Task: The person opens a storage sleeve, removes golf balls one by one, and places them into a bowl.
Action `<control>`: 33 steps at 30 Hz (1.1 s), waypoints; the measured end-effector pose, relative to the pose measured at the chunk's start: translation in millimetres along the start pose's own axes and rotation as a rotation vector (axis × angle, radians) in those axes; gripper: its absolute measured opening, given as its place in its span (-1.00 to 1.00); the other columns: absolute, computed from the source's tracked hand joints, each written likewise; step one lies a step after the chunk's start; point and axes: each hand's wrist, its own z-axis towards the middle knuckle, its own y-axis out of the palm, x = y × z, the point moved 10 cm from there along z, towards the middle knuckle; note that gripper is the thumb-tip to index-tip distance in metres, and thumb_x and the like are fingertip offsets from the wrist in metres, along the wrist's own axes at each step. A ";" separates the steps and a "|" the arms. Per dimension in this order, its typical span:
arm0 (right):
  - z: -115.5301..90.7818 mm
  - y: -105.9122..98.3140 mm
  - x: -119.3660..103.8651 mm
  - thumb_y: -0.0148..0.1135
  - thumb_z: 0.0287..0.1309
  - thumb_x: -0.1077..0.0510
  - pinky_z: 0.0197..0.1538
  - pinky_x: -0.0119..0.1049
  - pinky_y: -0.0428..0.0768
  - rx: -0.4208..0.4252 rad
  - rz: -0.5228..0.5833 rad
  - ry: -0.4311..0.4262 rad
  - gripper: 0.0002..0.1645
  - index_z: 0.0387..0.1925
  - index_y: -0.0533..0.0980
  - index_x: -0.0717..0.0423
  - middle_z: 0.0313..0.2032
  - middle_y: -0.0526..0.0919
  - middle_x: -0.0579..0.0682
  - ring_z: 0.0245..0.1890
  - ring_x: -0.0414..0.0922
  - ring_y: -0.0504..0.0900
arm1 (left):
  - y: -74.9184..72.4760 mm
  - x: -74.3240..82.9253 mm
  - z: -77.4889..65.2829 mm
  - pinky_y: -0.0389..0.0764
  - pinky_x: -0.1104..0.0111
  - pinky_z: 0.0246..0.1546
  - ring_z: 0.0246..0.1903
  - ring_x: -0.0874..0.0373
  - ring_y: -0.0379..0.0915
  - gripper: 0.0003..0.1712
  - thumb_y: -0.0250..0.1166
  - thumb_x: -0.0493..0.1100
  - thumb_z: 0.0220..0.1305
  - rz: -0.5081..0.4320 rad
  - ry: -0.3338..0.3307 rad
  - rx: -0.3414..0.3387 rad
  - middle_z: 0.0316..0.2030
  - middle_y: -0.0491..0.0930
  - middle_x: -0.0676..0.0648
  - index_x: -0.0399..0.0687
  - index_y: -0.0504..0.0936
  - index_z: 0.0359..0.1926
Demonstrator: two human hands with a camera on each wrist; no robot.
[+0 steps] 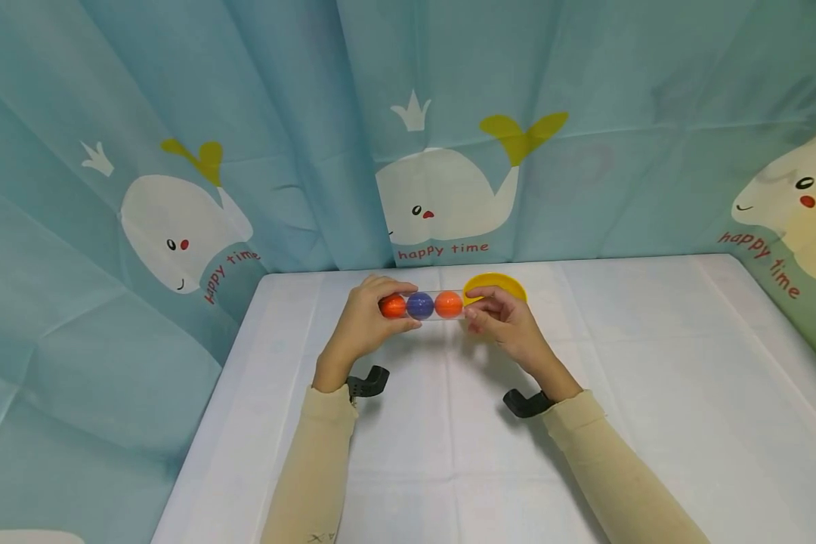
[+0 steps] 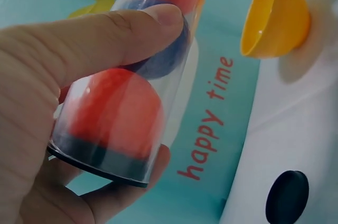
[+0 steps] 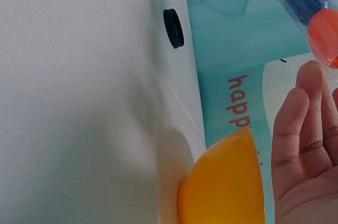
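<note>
Left whale: printed on the curtain [image 1: 299,211] that hangs behind the table [image 1: 687,378].
Left hand [image 1: 360,321]: curled round the left part of the tube, thumb on the near side, fingers on the far side.
Black cap [image 3: 173,28]: flat on the table, seen from both wrists.
Clear tube [image 1: 434,306]: held up off the table between both hands; its long axis runs left to right, about level from where I stand, black end pointing left, clear end pointing right.
Balls in it: a row of three along that axis, orange [image 1: 392,307], blue [image 1: 420,305], then orange [image 1: 449,304].
Right hand [image 1: 510,321]: thumb and forefinger bent in, pinching the tube's right end; how firmly, I can't tell.
Yellow bowl [image 1: 517,287]: upright on the table, just behind the right hand, which partly hides it.
</note>
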 end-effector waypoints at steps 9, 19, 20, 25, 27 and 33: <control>-0.4 -1.0 0.9 0.30 0.36 0.22 -0.13 -0.38 0.73 -0.013 0.002 -0.002 -0.56 0.21 0.49 0.28 -0.04 0.65 0.44 -0.32 -0.19 0.69 | -0.6 1.7 0.9 0.62 0.12 0.16 0.05 0.04 0.55 -0.43 0.69 -0.13 -0.06 -0.043 0.006 0.001 -0.01 0.73 -0.05 -0.04 0.77 0.04; 1.1 0.3 6.3 0.29 0.37 0.23 -0.16 -0.32 0.71 -0.041 0.023 0.002 -0.58 0.20 0.49 0.26 -0.19 0.74 -0.05 -0.33 -0.16 0.65 | -6.9 8.9 -0.4 0.60 0.21 -0.05 -0.08 0.06 0.57 -0.42 0.69 -0.16 -0.07 -0.016 0.048 0.008 -0.04 0.72 -0.05 -0.08 0.76 0.05; 1.2 0.1 7.1 0.29 0.37 0.23 -0.15 -0.30 0.72 -0.042 0.025 0.005 -0.58 0.20 0.49 0.26 -0.19 0.74 -0.09 -0.33 -0.16 0.65 | -7.4 9.3 -0.4 0.59 0.23 -0.09 -0.11 0.05 0.56 -0.41 0.69 -0.16 -0.08 -0.008 0.051 0.009 -0.04 0.72 -0.05 -0.08 0.76 0.05; 0.9 0.4 10.9 0.30 0.37 0.22 -0.12 -0.25 0.73 -0.050 0.022 0.022 -0.57 0.21 0.50 0.22 -0.19 0.73 -0.05 -0.31 -0.17 0.66 | -7.2 8.3 -0.1 0.51 0.32 -0.27 -0.23 0.04 0.50 -0.41 0.69 -0.14 -0.08 0.012 0.058 0.006 -0.04 0.72 -0.04 -0.05 0.76 0.05; 1.1 0.2 12.0 0.31 0.36 0.21 -0.12 -0.26 0.74 -0.053 0.019 0.025 -0.56 0.22 0.50 0.22 -0.16 0.73 0.05 -0.30 -0.18 0.67 | -6.6 7.7 0.1 0.49 0.35 -0.29 -0.25 0.06 0.47 -0.42 0.69 -0.14 -0.07 0.018 0.058 0.005 -0.04 0.72 -0.03 -0.04 0.76 0.05; 1.0 -0.2 12.0 0.31 0.36 0.21 -0.17 -0.36 0.71 -0.061 0.003 0.037 -0.50 0.28 0.48 0.21 -0.13 0.71 0.08 -0.30 -0.18 0.66 | -6.2 8.0 0.5 0.47 0.35 -0.31 -0.28 0.11 0.45 -0.42 0.69 -0.14 -0.08 0.024 0.072 0.009 -0.05 0.72 -0.03 -0.06 0.76 0.04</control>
